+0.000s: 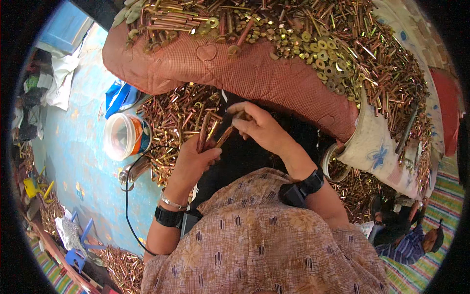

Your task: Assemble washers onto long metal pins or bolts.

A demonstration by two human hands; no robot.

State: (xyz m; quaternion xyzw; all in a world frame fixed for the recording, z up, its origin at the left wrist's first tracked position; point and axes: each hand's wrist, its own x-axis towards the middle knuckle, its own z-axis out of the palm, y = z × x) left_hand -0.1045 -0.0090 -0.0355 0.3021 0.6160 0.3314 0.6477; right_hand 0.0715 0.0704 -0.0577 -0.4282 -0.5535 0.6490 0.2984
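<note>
My left hand (188, 164) is closed round a few copper- and gold-coloured metal bolts (203, 132), which stick up past its fingers. Close beside it, my right hand (264, 130) has its fingertips pinched together at the upper end of one slim gold bolt (224, 136), whose lower end meets the left hand. The exact fit of the parts between the fingers is too small to make out. Both hands are above my lap, in front of a red-brown quilted cushion (196, 63). Gold washers (320, 55) and small nuts (257, 33) lie heaped on the cushion's far side.
Loose bolts (164, 112) are piled on the floor left of my hands, beside a clear plastic tub (120, 137). A black cable (127, 181) runs to my left arm. More bolts (382, 81) cover the far right. A blue plastic stool (78, 255) stands at lower left.
</note>
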